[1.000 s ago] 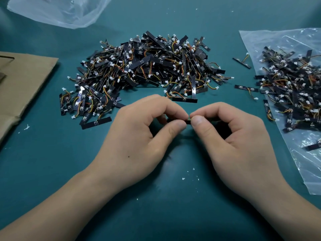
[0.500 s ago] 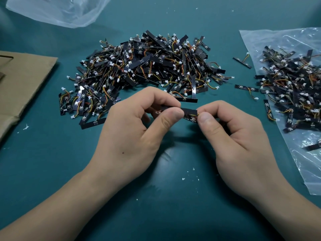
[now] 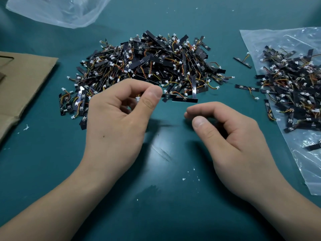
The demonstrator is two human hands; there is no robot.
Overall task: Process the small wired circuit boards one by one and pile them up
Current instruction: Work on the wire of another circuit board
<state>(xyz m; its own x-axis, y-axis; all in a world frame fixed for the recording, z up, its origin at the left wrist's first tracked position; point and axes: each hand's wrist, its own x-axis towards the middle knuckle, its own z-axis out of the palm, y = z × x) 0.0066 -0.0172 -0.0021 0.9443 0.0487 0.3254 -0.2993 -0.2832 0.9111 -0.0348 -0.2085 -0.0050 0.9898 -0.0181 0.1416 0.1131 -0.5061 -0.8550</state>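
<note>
My left hand (image 3: 119, 122) pinches a small black wired circuit board (image 3: 167, 97) between thumb and forefinger, its white connector showing under the thumb. It hovers at the near edge of the big heap of boards (image 3: 152, 63) in the middle of the green mat. My right hand (image 3: 234, 138) hangs a little to the right and lower, apart from the board, with fingers loosely curled and nothing in them. A second heap of boards (image 3: 291, 87) lies on a clear plastic bag (image 3: 312, 162) at the right.
Two loose boards (image 3: 242, 62) (image 3: 246, 88) lie between the heaps. A brown cardboard sheet (image 3: 26, 87) covers the left edge. Another clear bag (image 3: 60, 13) lies at the far left. White crumbs (image 3: 183, 179) dot the mat in front of my hands.
Both hands pinched the board together near the mat. Now my right hand has let go, and my left hand has lifted the board toward the middle heap.
</note>
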